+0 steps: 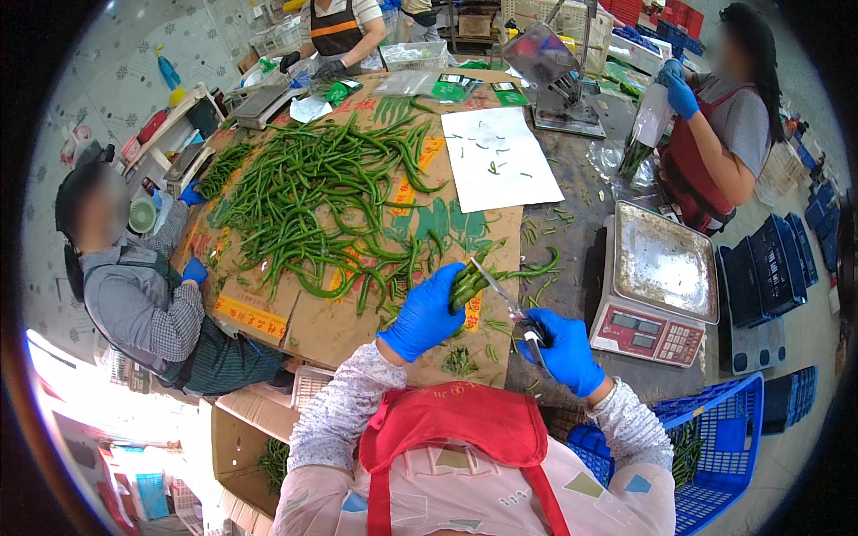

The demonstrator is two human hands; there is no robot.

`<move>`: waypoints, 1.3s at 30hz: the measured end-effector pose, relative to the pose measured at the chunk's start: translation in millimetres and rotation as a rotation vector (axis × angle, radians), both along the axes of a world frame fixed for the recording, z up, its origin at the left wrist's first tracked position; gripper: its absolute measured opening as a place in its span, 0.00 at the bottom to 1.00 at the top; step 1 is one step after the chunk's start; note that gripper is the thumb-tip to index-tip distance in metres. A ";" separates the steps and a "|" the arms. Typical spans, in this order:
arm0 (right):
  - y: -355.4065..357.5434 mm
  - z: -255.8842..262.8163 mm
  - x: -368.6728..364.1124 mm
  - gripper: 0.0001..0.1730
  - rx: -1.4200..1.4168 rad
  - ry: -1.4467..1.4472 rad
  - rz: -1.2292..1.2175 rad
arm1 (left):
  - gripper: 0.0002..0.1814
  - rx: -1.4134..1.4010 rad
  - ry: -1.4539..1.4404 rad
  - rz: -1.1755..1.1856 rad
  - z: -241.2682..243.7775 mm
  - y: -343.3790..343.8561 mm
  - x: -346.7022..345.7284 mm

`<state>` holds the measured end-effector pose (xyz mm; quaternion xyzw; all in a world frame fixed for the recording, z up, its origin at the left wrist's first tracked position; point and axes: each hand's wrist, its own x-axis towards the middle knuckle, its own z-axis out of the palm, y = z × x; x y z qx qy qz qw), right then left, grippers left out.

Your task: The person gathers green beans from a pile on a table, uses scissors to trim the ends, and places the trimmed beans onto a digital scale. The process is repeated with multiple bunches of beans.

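Note:
My left hand, in a blue glove, grips a small bunch of long green chili peppers near the table's front. In my gloved right hand is a pair of scissors with dark handles. Its metal blades point up and left and reach the upper end of the bunch; whether they are parted is hard to tell. A large loose heap of green chili peppers covers the cardboard beyond my left hand. Cut stem pieces lie scattered below and to the right of the bunch.
A weighing scale stands right of my right hand. White paper with a few stem bits lies ahead. A blue crate and a cardboard box hold peppers below. Co-workers stand left, right and across the table.

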<state>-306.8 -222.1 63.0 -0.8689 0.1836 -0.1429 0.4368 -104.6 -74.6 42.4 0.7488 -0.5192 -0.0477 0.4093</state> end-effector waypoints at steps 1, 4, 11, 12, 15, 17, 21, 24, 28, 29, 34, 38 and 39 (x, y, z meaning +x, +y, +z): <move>0.3 2.8 -0.7 0.24 0.024 -0.015 -0.004 | 0.34 -0.007 0.084 -0.002 -0.9 0.7 0.1; -13.7 1.3 -4.9 0.24 -0.007 0.004 -0.041 | 0.33 0.019 0.114 0.004 -0.8 3.1 4.6; -16.9 2.9 1.5 0.25 -0.014 -0.029 -0.075 | 0.34 0.050 -0.188 -0.026 4.1 1.6 2.7; -17.8 1.4 3.1 0.24 -0.024 -0.025 -0.077 | 0.34 0.072 -0.187 -0.024 4.3 1.0 1.8; -20.8 -5.9 3.7 0.24 -0.043 0.024 -0.092 | 0.33 0.103 -0.116 -0.030 3.3 2.0 2.6; -22.7 -8.0 0.9 0.24 -0.029 0.035 -0.095 | 0.32 0.099 -0.012 -0.041 4.4 3.2 2.7; -23.5 4.1 -4.0 0.23 -0.028 -0.008 -0.016 | 0.28 0.091 0.152 -0.049 9.6 2.8 3.9; -22.3 13.1 -2.2 0.22 -0.148 -0.045 0.076 | 0.31 0.182 0.205 -0.036 12.6 3.8 7.3; -16.1 19.4 4.9 0.19 -0.207 -0.007 0.129 | 0.33 0.285 0.116 -0.007 13.4 1.4 5.6; -14.7 16.2 6.8 0.19 -0.225 -0.013 0.123 | 0.33 0.277 0.091 -0.010 10.6 1.1 5.8; -4.6 8.4 5.7 0.20 0.043 0.038 0.041 | 0.27 0.158 0.047 -0.012 -0.5 -4.2 6.8; -35.6 -45.2 2.9 0.23 0.252 0.002 -0.177 | 0.27 -0.019 0.602 -0.077 -7.0 -6.2 22.7; -39.3 -54.4 2.4 0.23 0.181 0.043 -0.205 | 0.27 -0.096 0.857 -0.076 -6.7 -6.2 25.8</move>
